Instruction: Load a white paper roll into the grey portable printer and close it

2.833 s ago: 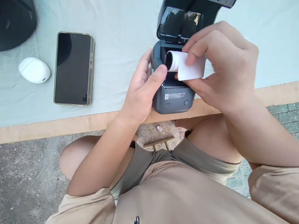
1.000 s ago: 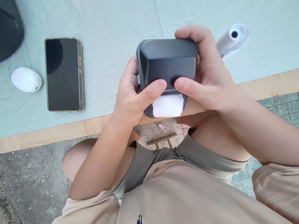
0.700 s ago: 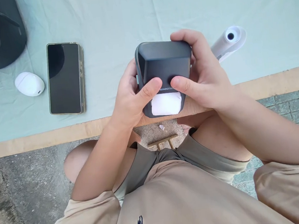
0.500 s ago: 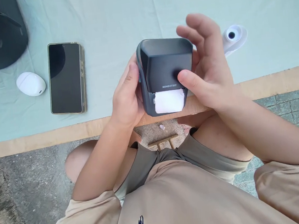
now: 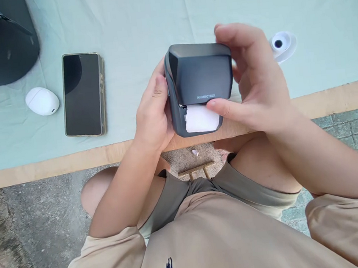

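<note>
A dark label printer [image 5: 203, 74] marked NIIMBOT is held up over the table's front edge. White label paper [image 5: 201, 119] sticks out of its front slot. My left hand [image 5: 153, 107] is closed around the printer's left side, the thumb lying along the edge and the other fingers hidden beneath. On the right, my right hand [image 5: 256, 74] grips the printer's lid, with the thumb at its front lip just above the paper and the bent forefinger at the far right corner. The lid's front edge stands slightly raised from the body.
A phone [image 5: 83, 95] lies left of the printer, beside a white earbud case [image 5: 42, 101]. A black zippered case [image 5: 5, 62] stands at the far left. Beyond my right hand is a white roll [image 5: 280, 43]. The table's wooden edge [image 5: 57, 164] runs across in front of my knees.
My right thumb has moved down from the top of the lid to its front lip, and my forefinger has bent onto the far corner. The lid's front edge has risen a little.
</note>
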`<action>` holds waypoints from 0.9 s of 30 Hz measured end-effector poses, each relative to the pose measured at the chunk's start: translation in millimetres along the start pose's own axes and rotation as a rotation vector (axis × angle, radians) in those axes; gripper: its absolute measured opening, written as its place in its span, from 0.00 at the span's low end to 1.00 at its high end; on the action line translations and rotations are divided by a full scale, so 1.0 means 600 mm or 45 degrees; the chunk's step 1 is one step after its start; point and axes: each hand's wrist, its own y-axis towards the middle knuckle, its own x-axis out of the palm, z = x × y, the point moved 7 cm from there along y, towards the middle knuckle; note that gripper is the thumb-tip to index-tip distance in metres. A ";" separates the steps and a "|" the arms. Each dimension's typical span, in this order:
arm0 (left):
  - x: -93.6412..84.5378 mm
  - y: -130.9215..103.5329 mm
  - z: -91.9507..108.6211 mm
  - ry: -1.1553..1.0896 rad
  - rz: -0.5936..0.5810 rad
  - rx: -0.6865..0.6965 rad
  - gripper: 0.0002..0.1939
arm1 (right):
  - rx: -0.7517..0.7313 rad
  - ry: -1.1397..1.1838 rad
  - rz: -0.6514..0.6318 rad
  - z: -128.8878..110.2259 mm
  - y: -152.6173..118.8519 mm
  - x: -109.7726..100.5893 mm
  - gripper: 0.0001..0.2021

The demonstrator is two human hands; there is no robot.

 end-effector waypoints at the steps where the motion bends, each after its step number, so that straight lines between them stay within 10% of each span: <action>1: 0.002 -0.001 0.000 -0.036 -0.003 -0.012 0.14 | 0.008 -0.061 0.054 -0.007 0.001 -0.008 0.32; 11: 0.001 -0.008 -0.002 -0.007 -0.031 0.032 0.18 | 0.034 -0.163 0.633 -0.061 0.009 -0.047 0.15; 21: 0.006 -0.012 -0.009 0.027 -0.061 -0.057 0.20 | 0.037 -0.980 -0.183 -0.035 0.038 0.002 0.13; 27: 0.008 -0.013 -0.011 -0.005 -0.111 -0.042 0.19 | 0.048 -0.935 -0.245 -0.052 0.039 -0.001 0.13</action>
